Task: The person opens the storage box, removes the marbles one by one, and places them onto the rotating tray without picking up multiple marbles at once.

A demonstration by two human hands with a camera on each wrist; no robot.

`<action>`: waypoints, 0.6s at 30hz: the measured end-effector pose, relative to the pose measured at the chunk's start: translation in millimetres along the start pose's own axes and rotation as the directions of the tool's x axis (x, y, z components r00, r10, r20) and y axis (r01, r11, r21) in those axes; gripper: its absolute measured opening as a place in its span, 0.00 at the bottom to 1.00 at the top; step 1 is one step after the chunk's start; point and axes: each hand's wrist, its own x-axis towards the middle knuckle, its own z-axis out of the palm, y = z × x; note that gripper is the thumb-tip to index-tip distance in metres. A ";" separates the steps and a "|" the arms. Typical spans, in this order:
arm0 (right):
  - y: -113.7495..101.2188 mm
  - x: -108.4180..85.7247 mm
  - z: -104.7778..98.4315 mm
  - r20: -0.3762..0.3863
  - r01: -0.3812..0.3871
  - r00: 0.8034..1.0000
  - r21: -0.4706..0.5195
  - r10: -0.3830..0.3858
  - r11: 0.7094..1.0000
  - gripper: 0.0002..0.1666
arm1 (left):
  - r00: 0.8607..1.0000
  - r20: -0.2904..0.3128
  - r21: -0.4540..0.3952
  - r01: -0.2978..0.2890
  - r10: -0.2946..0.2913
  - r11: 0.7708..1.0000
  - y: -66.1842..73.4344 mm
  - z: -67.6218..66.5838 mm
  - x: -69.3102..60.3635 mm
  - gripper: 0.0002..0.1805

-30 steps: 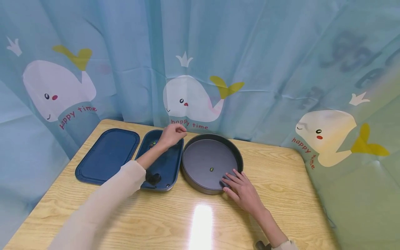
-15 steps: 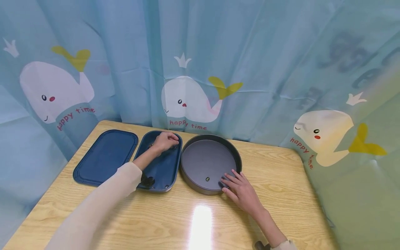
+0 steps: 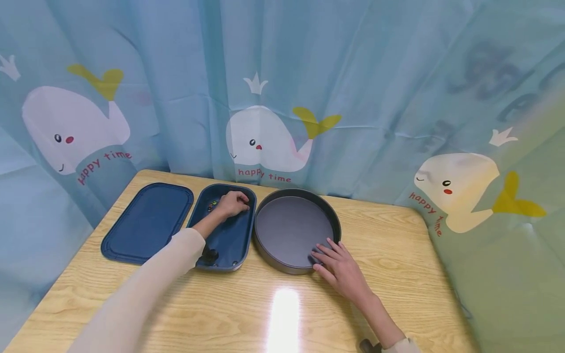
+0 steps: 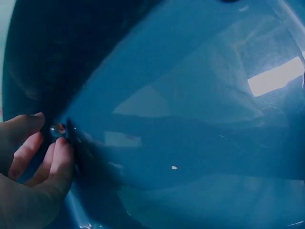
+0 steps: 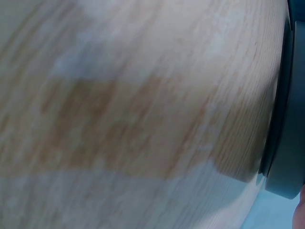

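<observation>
My left hand [image 3: 231, 204] is inside the deep blue rectangular tray [image 3: 231, 240], near its far right corner. In the left wrist view, its thumb and fingers are spread around a clear glass marble [image 4: 58, 130]; a fingertip is close against the marble, while the thumb is apart from it. Several coloured marbles [image 3: 213, 204] lie left of that hand, and another marble [image 3: 234, 264] is by the tray's near edge. My right hand [image 3: 344, 272] rests over the near right rim of the round dark grey pan [image 3: 291, 225], fingers extended inward. No marble shows in the pan.
A shallow blue rectangular lid or tray [image 3: 150, 220] lies left of the deep tray. All stand on a wooden table [image 3: 379, 235]. A blue curtain [image 3: 375, 98] with whale prints hangs behind. The pan's side [image 5: 288, 114] appears in the right wrist view.
My left hand has lowered into the blue tray from above its far right edge. The marble in the pan rolled toward the near side and is out of sight now. The right hand stays put.
</observation>
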 end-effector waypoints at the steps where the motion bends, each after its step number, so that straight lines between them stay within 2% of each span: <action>1: 0.1 0.0 0.2 -0.004 0.003 1.000 0.000 -0.003 1.000 0.21 | 1.000 -0.005 0.008 -0.006 0.006 1.000 -1.7 1.2 0.9 0.11; 6: 0.0 -0.3 0.1 0.002 -0.001 1.000 0.014 0.001 1.000 0.21 | 0.997 -0.036 0.038 -0.065 0.066 0.997 -7.3 6.3 3.2 0.08; 11: -0.2 -0.7 -0.5 0.004 -0.013 1.000 0.024 0.013 1.000 0.22 | 0.994 -0.040 0.127 -0.099 0.105 0.987 -6.2 8.1 4.9 0.07; 12: -0.1 -0.7 -0.2 -0.002 -0.009 1.000 0.023 0.009 1.000 0.22 | 0.995 -0.019 0.135 -0.091 0.094 0.987 -5.3 7.3 5.4 0.08; 18: 1.7 -0.8 2.4 -0.023 0.014 1.000 0.004 -0.014 1.000 0.22 | 0.992 -0.023 0.177 -0.119 0.125 0.977 -10.7 9.0 10.1 0.07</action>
